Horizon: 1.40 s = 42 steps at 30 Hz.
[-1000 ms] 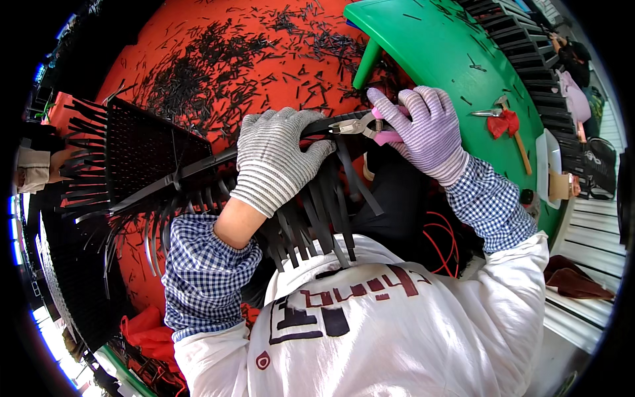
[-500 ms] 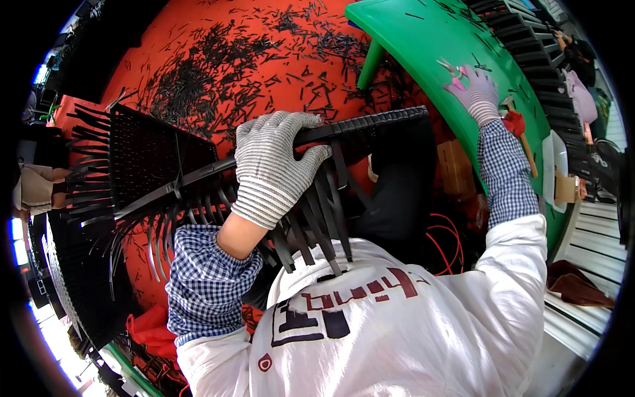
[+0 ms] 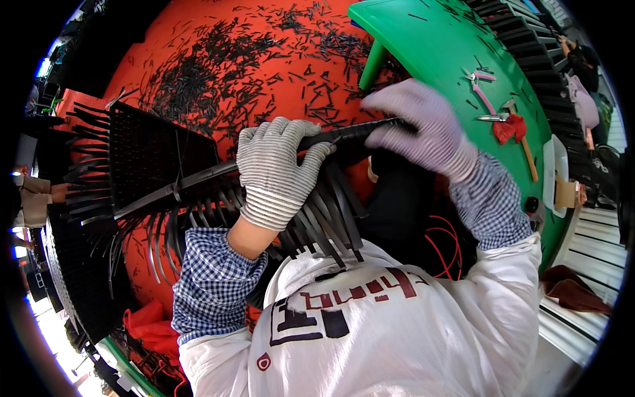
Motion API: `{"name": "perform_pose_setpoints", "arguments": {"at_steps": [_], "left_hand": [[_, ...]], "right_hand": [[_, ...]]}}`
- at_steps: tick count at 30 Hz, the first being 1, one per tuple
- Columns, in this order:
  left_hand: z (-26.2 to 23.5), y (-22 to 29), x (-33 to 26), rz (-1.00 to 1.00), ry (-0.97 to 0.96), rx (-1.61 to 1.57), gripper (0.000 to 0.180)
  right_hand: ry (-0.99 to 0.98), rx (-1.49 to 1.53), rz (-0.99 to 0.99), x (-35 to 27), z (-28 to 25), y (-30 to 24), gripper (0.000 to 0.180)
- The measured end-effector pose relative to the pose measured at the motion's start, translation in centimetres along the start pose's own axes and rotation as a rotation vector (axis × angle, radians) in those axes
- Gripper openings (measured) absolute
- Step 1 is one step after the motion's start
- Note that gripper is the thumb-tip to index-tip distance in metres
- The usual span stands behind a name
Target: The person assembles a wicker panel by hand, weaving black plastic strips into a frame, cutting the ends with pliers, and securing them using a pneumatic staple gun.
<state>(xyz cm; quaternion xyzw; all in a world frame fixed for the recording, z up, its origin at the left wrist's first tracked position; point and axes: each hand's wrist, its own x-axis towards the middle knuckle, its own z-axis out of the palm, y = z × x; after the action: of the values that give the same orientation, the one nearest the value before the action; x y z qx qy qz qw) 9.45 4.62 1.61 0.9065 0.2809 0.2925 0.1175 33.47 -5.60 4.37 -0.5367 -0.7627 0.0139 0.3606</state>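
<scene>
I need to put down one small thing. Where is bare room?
The widest bare patch of the green table lies between its leg and the pink pliers. A smaller one lies between the right sleeve and the wooden handle. It is crowded around the pliers and the red bundle, and on the red floor, where many black scraps lie.

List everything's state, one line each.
Left hand: closed around black rim
Right hand: blurred, at rim's right end, grip unclear
Pink-handled nippers: lying on green table, handles apart
Black strips: hanging below rim, ends loose
Black offcuts: scattered on red floor
</scene>
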Motion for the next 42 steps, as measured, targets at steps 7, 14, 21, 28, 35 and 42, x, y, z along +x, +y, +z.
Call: {"name": "perform_pose_setpoints", "arguments": {"at_steps": [7,14,21,28,35,42], "left_hand": [[0.2,-0.2,-0.6,0.062,-0.017,0.039,0.031],[0.5,-0.5,-1.1,0.081,-0.023,0.031,0.035],[0.0,0.0,-2.0,0.056,-0.043,0.056,0.033],[0.2,0.5,-2.0,0.065,-0.002,0.063,0.032],[0.1,0.6,-1.7,0.067,-0.031,0.038,0.034],[-0.2,1.3,-0.8,0.125,-0.216,0.103,0.042]], "right_hand": [[0.04,-0.177,-0.156,1.2,5.3,-2.3,0.022],[0.231,0.099,0.03,0.7,5.6,-3.2,0.012],[0.22,0.118,0.031,1.5,4.9,-4.5,0.011],[0.063,0.322,0.35,3.6,5.7,-2.0,0.019],[-0.516,0.174,0.626,5.7,5.9,1.6,0.044],[-0.795,0.164,0.701,5.8,7.1,2.3,0.045]]}}
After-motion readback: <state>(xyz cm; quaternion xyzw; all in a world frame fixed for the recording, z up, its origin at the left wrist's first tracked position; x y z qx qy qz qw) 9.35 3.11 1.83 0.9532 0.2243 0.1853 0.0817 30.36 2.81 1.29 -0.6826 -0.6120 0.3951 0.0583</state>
